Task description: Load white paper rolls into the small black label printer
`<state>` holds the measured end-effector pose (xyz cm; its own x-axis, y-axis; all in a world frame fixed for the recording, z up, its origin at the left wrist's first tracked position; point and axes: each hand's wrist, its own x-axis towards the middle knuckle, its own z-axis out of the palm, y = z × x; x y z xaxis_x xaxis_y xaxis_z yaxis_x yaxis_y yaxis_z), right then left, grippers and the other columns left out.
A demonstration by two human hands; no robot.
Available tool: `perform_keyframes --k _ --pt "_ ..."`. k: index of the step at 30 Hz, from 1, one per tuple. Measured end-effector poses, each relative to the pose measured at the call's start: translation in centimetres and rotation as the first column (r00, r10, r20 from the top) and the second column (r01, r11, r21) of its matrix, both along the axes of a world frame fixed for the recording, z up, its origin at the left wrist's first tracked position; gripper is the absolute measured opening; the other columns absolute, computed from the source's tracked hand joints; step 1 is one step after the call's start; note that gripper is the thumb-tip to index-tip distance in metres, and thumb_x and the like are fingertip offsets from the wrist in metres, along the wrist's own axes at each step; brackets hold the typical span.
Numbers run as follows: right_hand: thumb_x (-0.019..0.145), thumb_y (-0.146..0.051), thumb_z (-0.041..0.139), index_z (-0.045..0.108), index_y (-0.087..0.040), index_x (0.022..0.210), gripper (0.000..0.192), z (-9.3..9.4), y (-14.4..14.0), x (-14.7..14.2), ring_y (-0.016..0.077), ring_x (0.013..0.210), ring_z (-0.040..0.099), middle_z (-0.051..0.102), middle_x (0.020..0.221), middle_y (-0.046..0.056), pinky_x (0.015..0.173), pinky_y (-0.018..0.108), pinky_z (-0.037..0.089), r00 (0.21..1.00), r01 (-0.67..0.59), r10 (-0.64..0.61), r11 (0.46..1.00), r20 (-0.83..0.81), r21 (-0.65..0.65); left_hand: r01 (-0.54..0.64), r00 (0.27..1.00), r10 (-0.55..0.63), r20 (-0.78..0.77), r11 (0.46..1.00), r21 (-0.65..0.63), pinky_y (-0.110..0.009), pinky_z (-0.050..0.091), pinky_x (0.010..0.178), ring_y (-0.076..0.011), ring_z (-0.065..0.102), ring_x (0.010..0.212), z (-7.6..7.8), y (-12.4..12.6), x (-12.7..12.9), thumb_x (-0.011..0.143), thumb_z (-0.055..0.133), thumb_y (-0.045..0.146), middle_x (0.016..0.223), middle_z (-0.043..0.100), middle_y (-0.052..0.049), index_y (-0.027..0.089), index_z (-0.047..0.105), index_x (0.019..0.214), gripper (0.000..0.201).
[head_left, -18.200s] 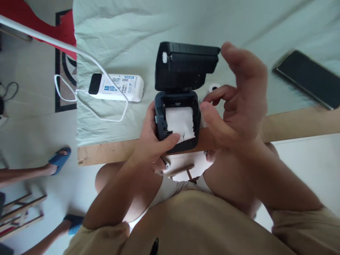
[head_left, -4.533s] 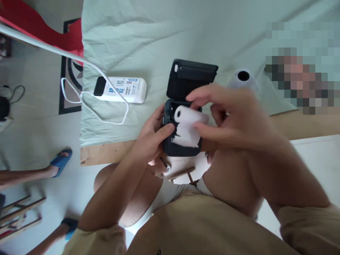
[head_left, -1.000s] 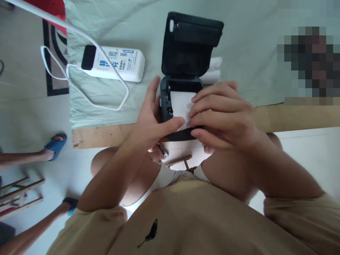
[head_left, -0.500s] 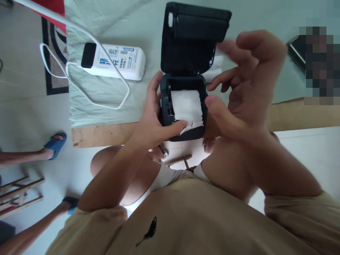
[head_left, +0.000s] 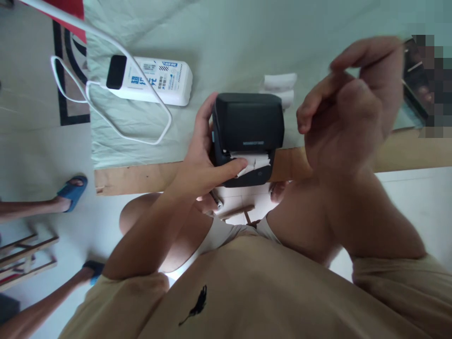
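Note:
A small black label printer (head_left: 249, 127) rests at the near edge of the bed, its lid down. A torn strip of white paper (head_left: 254, 161) sticks out of its front slot. My left hand (head_left: 205, 160) grips the printer's left side, thumb pressed on the paper strip. My right hand (head_left: 349, 108) hovers to the right of the printer, lifted off it, fingers loosely curled and holding nothing. A white paper roll (head_left: 278, 84) lies on the sheet just behind the printer.
A white power bank (head_left: 150, 80) with a looped white cable (head_left: 116, 134) lies on the pale green sheet (head_left: 226, 37) to the left. A dark phone (head_left: 413, 89) sits far right. The wooden bed edge (head_left: 141, 176) runs below. Another person's feet in blue slippers (head_left: 72, 193) stand at left.
The printer's lid has gone from open to down over the paper roll. My right hand has pulled away to the right and up. My left hand stays on the printer.

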<state>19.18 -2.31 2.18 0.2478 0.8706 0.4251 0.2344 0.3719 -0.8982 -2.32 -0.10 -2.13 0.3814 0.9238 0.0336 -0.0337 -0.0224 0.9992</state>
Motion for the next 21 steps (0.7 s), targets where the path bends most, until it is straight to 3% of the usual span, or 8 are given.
perform_keyframes --k 3,5,8,11,15,21 --pt "0.095 -0.041 0.064 0.047 -0.026 0.071 0.034 -0.1 -0.2 0.1 0.0132 0.050 0.034 0.042 0.059 -0.003 0.051 0.033 0.029 0.997 -0.072 0.074 0.994 0.019 -0.087 0.026 0.998 -0.027 0.056 1.000 0.008 -0.038 0.058 0.109 -0.0287 0.062 0.136 -0.2 -0.1 -0.1 0.065 0.095 0.038 0.151 0.060 -0.006 0.037 0.040 0.157 0.108" --pt "0.091 -0.054 0.074 0.041 -0.024 0.061 0.053 0.1 -0.5 0.0 0.0114 0.052 0.030 0.038 0.055 -0.004 0.052 0.033 0.024 0.982 -0.158 0.173 0.972 0.072 -0.173 0.057 0.992 -0.056 0.117 0.998 -0.003 -0.036 0.060 0.106 -0.0266 0.066 0.132 -0.2 -0.3 -0.1 0.066 0.095 0.036 0.149 0.061 -0.004 0.039 0.040 0.156 0.106" --pt "0.084 -0.073 0.073 0.032 -0.023 0.057 0.070 0.4 -0.7 0.0 0.0096 0.052 0.026 0.028 0.053 -0.005 0.049 0.031 0.022 0.944 -0.247 0.302 0.915 0.133 -0.320 0.067 0.979 -0.056 0.198 0.997 -0.049 -0.036 0.063 0.102 -0.0272 0.068 0.130 -0.1 -0.6 0.1 0.071 0.093 0.038 0.146 0.063 -0.002 0.041 0.042 0.155 0.099" --pt "0.085 -0.080 0.068 0.028 -0.024 0.058 0.073 0.2 -0.6 -0.1 0.0089 0.052 0.027 0.027 0.054 -0.005 0.047 0.030 0.026 0.925 -0.266 0.344 0.891 0.163 -0.369 0.014 0.975 0.010 0.223 0.994 -0.105 -0.037 0.064 0.102 -0.0291 0.067 0.133 0.2 -0.8 0.4 0.076 0.089 0.046 0.143 0.066 -0.003 0.038 0.050 0.147 0.081" --pt "0.086 -0.072 0.072 0.028 -0.024 0.059 0.070 -0.2 -0.3 0.0 0.0092 0.054 0.028 0.028 0.055 -0.005 0.049 0.030 0.027 0.918 -0.285 0.361 0.887 0.163 -0.362 -0.042 0.971 0.078 0.224 0.986 -0.163 -0.036 0.065 0.098 -0.0276 0.073 0.123 0.9 -0.9 0.9 0.082 0.084 0.043 0.124 0.074 -0.004 0.027 0.065 0.125 0.049" --pt "0.087 -0.067 0.072 0.028 -0.024 0.059 0.068 -1.0 0.2 0.0 0.0097 0.054 0.025 0.026 0.053 -0.005 0.048 0.030 0.023 0.909 -0.239 0.338 0.902 0.244 -0.361 -0.049 0.976 0.088 0.200 0.980 -0.194 -0.037 0.067 0.089 -0.0288 0.075 0.113 1.3 -0.5 1.3 0.078 0.085 0.043 0.110 0.076 -0.004 0.024 0.067 0.122 0.051"
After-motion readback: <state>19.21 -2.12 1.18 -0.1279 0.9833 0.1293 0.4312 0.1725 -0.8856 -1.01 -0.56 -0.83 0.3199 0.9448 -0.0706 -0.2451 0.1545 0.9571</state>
